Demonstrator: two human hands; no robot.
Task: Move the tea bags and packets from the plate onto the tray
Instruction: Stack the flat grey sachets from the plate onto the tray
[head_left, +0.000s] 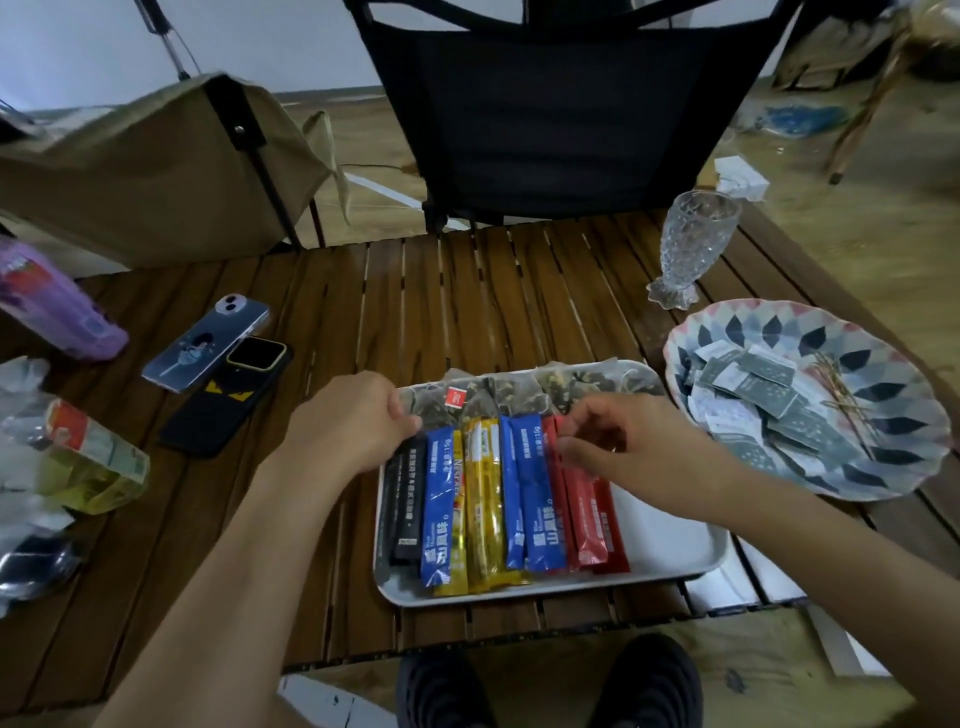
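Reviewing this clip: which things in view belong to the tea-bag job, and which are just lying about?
On the job: tray; tea bags and stick packets on it; plate, sachets on it; left hand; right hand pinching red packets.
Lying about: blue phone; black phone; glass; purple bottle; yellow-liquid bottle; black chair; tan chair.

Slatted dark-wood table (467, 291) in soft, even light, black fabric folding chair (561, 119) at its far edge, khaki canvas chair (156, 171) to the left, pale bare wall (78, 47) behind, light wooden floor (872, 244) with scattered litter at right.
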